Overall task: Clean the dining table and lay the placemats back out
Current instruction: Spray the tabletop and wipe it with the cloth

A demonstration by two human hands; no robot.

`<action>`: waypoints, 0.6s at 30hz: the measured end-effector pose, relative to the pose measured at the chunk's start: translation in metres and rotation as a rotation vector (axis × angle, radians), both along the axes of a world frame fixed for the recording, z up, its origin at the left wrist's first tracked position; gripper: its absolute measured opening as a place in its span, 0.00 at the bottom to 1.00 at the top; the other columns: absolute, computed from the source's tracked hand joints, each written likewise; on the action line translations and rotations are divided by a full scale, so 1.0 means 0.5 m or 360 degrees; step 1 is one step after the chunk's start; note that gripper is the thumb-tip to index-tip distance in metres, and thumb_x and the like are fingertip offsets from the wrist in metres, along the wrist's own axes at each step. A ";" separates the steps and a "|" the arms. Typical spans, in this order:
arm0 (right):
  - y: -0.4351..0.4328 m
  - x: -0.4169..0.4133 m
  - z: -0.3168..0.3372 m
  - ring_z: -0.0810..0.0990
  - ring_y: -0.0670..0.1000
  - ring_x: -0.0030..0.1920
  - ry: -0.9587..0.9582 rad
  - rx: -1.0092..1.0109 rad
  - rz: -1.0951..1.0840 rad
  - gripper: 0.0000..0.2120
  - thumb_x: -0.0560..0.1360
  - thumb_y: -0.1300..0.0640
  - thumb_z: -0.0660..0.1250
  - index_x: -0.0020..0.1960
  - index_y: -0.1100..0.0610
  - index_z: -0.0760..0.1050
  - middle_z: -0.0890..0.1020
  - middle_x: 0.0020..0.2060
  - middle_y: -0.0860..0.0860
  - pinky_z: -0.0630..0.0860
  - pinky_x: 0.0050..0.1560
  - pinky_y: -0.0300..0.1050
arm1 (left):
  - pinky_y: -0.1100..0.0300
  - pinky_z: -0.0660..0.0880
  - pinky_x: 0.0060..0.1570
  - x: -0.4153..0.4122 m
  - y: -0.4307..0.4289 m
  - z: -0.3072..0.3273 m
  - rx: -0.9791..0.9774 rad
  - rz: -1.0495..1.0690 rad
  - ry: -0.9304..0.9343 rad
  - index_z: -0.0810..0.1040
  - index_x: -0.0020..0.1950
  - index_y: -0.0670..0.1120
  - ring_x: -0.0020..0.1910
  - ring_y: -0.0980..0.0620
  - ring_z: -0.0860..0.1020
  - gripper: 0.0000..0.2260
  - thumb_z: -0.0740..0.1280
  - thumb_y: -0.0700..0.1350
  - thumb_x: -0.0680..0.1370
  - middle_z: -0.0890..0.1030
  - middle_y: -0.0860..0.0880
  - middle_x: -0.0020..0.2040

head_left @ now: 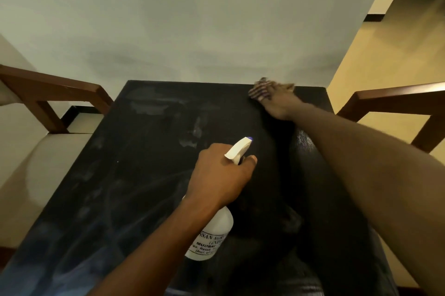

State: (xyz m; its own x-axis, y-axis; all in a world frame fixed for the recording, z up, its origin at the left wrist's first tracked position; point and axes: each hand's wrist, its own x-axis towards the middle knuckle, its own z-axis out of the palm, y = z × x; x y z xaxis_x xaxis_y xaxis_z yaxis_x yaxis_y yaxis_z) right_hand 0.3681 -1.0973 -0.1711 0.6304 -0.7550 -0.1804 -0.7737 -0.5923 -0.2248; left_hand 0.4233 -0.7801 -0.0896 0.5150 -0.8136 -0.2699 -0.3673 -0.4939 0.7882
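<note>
The dark dining table (134, 175) fills the middle of the view, with pale wet smears on its far left part. My left hand (221, 175) grips the neck of a white spray bottle (214, 235), its nozzle pointing away over the table's middle. My right arm stretches to the far right corner, where my right hand (280, 103) presses a striped cloth (260, 90) flat on the tabletop. No placemats are in view.
A wooden chair with a pale seat (48, 151) stands at the table's left side. Another wooden chair's arm (397, 100) shows at the right. A plain wall (192, 19) stands just behind the table's far edge; tan floor lies to the right.
</note>
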 end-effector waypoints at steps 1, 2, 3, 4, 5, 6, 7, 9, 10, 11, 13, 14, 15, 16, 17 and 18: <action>0.048 0.023 0.006 0.50 0.59 0.84 -0.0036 0.0025 0.0111 0.34 0.85 0.39 0.51 0.85 0.54 0.50 0.51 0.85 0.57 0.46 0.83 0.60 | 0.39 0.84 0.42 -0.002 -0.001 -0.001 0.0004 0.0003 -0.0023 0.82 0.47 0.43 0.39 0.40 0.86 0.14 0.73 0.55 0.79 0.86 0.43 0.40; 0.099 0.039 0.010 0.49 0.58 0.84 -0.0062 0.0049 0.0219 0.35 0.85 0.38 0.53 0.85 0.54 0.49 0.51 0.85 0.55 0.47 0.83 0.59 | 0.39 0.84 0.41 -0.004 -0.001 -0.002 0.0012 0.0007 -0.0038 0.82 0.46 0.44 0.38 0.41 0.86 0.14 0.73 0.55 0.78 0.86 0.44 0.39; 0.147 0.048 0.007 0.48 0.57 0.84 -0.0066 0.0048 0.0328 0.35 0.85 0.38 0.53 0.85 0.54 0.49 0.50 0.85 0.54 0.48 0.83 0.59 | 0.40 0.84 0.41 -0.005 -0.002 -0.002 0.0015 0.0012 -0.0047 0.82 0.44 0.46 0.37 0.42 0.85 0.13 0.73 0.56 0.78 0.86 0.45 0.38; 0.195 0.049 0.001 0.48 0.56 0.84 -0.0068 0.0048 0.0436 0.35 0.85 0.38 0.54 0.85 0.53 0.49 0.49 0.85 0.54 0.48 0.83 0.59 | 0.40 0.85 0.42 -0.007 -0.003 -0.001 0.0012 0.0025 -0.0052 0.82 0.44 0.47 0.37 0.43 0.85 0.13 0.73 0.56 0.78 0.86 0.46 0.38; 0.234 0.044 -0.001 0.47 0.55 0.84 -0.0066 0.0085 0.0525 0.36 0.85 0.39 0.56 0.85 0.53 0.48 0.48 0.85 0.53 0.46 0.83 0.59 | 0.41 0.85 0.42 -0.006 -0.004 -0.001 -0.0001 0.0039 -0.0065 0.82 0.43 0.48 0.37 0.45 0.85 0.12 0.73 0.56 0.78 0.86 0.47 0.38; 0.271 0.029 -0.004 0.47 0.55 0.84 -0.0066 0.0137 0.0598 0.36 0.85 0.41 0.58 0.85 0.53 0.48 0.48 0.85 0.52 0.44 0.83 0.58 | 0.42 0.85 0.44 -0.007 -0.003 0.000 -0.0010 0.0056 -0.0076 0.81 0.43 0.49 0.37 0.46 0.85 0.11 0.72 0.56 0.79 0.85 0.47 0.38; 0.306 0.008 0.004 0.48 0.55 0.84 -0.0073 0.0191 0.0654 0.35 0.85 0.43 0.61 0.85 0.53 0.51 0.51 0.85 0.53 0.45 0.83 0.56 | 0.44 0.85 0.45 -0.010 -0.001 0.001 -0.0032 0.0070 -0.0087 0.80 0.43 0.51 0.38 0.47 0.85 0.10 0.72 0.55 0.79 0.85 0.48 0.39; 0.366 -0.040 0.010 0.59 0.57 0.82 -0.0142 0.0286 0.0673 0.30 0.83 0.45 0.62 0.82 0.55 0.62 0.63 0.81 0.56 0.53 0.82 0.57 | 0.45 0.85 0.47 -0.019 0.011 0.004 -0.0105 0.0093 -0.0125 0.77 0.42 0.54 0.40 0.50 0.85 0.09 0.71 0.53 0.80 0.84 0.51 0.41; 0.389 -0.065 0.012 0.60 0.57 0.81 -0.0152 0.0306 0.0645 0.31 0.82 0.43 0.59 0.81 0.55 0.64 0.66 0.80 0.56 0.55 0.82 0.57 | 0.46 0.85 0.48 -0.025 0.015 0.006 -0.0121 0.0095 -0.0152 0.76 0.42 0.54 0.40 0.51 0.85 0.08 0.70 0.53 0.80 0.84 0.52 0.41; 0.411 -0.092 0.014 0.58 0.56 0.82 -0.0133 0.0310 0.0628 0.34 0.81 0.39 0.55 0.82 0.54 0.62 0.63 0.81 0.55 0.55 0.82 0.57 | 0.47 0.85 0.47 -0.031 0.022 0.010 -0.0127 0.0081 -0.0178 0.77 0.42 0.53 0.40 0.51 0.84 0.09 0.69 0.54 0.79 0.84 0.52 0.40; 0.454 -0.150 0.013 0.48 0.53 0.84 -0.0116 0.0258 0.0634 0.39 0.78 0.33 0.47 0.85 0.49 0.55 0.54 0.84 0.51 0.51 0.83 0.59 | 0.47 0.85 0.44 -0.042 0.032 0.020 -0.0126 0.0049 -0.0180 0.80 0.42 0.50 0.37 0.51 0.84 0.11 0.68 0.56 0.77 0.84 0.51 0.37; 0.472 -0.181 0.007 0.44 0.51 0.84 -0.0125 0.0226 0.0621 0.38 0.79 0.33 0.45 0.85 0.47 0.52 0.50 0.85 0.49 0.50 0.83 0.59 | 0.48 0.85 0.42 -0.050 0.036 0.029 -0.0114 0.0030 -0.0168 0.80 0.41 0.50 0.34 0.51 0.83 0.11 0.67 0.56 0.77 0.83 0.50 0.35; 0.489 -0.212 0.004 0.41 0.50 0.84 -0.0146 0.0192 0.0581 0.35 0.81 0.33 0.46 0.85 0.45 0.50 0.47 0.85 0.47 0.48 0.83 0.58 | 0.50 0.84 0.40 -0.055 0.038 0.034 -0.0104 0.0002 -0.0168 0.80 0.40 0.49 0.32 0.52 0.83 0.11 0.67 0.55 0.77 0.83 0.49 0.34; 0.500 -0.242 -0.001 0.39 0.48 0.84 -0.0165 0.0159 0.0526 0.33 0.84 0.35 0.48 0.85 0.44 0.47 0.44 0.85 0.45 0.46 0.83 0.55 | 0.51 0.83 0.38 -0.061 0.045 0.043 -0.0101 -0.0018 -0.0175 0.79 0.39 0.49 0.32 0.52 0.82 0.12 0.68 0.54 0.78 0.82 0.49 0.33; 0.512 -0.270 0.001 0.37 0.46 0.83 -0.0168 0.0130 0.0455 0.33 0.85 0.36 0.49 0.85 0.44 0.45 0.41 0.84 0.44 0.44 0.83 0.53 | 0.50 0.83 0.38 -0.063 0.052 0.047 -0.0126 -0.0024 -0.0178 0.79 0.38 0.48 0.32 0.51 0.81 0.12 0.68 0.54 0.78 0.82 0.49 0.33; 0.518 -0.296 -0.005 0.36 0.45 0.82 -0.0149 0.0126 0.0368 0.33 0.85 0.35 0.49 0.85 0.43 0.43 0.40 0.83 0.42 0.42 0.83 0.52 | 0.49 0.83 0.39 -0.064 0.063 0.052 -0.0146 -0.0005 -0.0159 0.78 0.38 0.48 0.33 0.50 0.81 0.13 0.69 0.54 0.78 0.82 0.49 0.34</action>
State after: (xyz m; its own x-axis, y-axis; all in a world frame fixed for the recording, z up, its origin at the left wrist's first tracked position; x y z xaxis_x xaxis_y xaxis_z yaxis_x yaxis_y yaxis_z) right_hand 0.2203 -0.8382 -0.1739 0.8014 -0.5746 -0.1661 -0.5934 -0.7287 -0.3420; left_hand 0.3914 -0.7487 -0.0633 0.5329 -0.8342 -0.1416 -0.4477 -0.4200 0.7894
